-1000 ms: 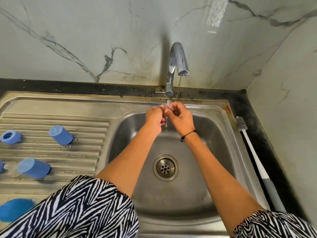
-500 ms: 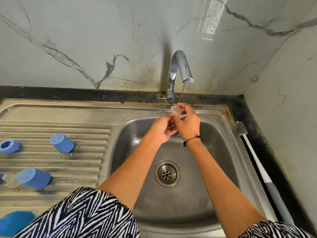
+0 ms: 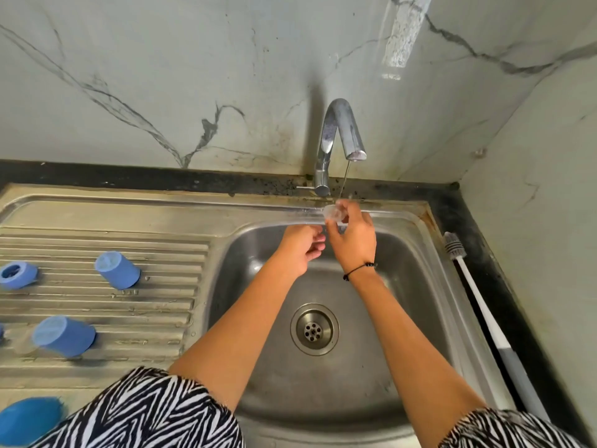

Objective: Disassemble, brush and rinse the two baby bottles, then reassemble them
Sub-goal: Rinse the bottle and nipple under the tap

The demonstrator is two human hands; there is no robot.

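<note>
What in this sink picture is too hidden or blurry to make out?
Head view:
- Clear part in the right hand: small, see-through, half covered by fingers.
- Left hand: palm turned away, so a grip is unclear.
- Blue object: cut by the lower left edge.
- Brush: handle end hidden by the sleeve.

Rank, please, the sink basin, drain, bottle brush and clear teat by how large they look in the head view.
1. Sink basin
2. Bottle brush
3. Drain
4. Clear teat, pinched by the right hand; blurred, but plainly smallest.
</note>
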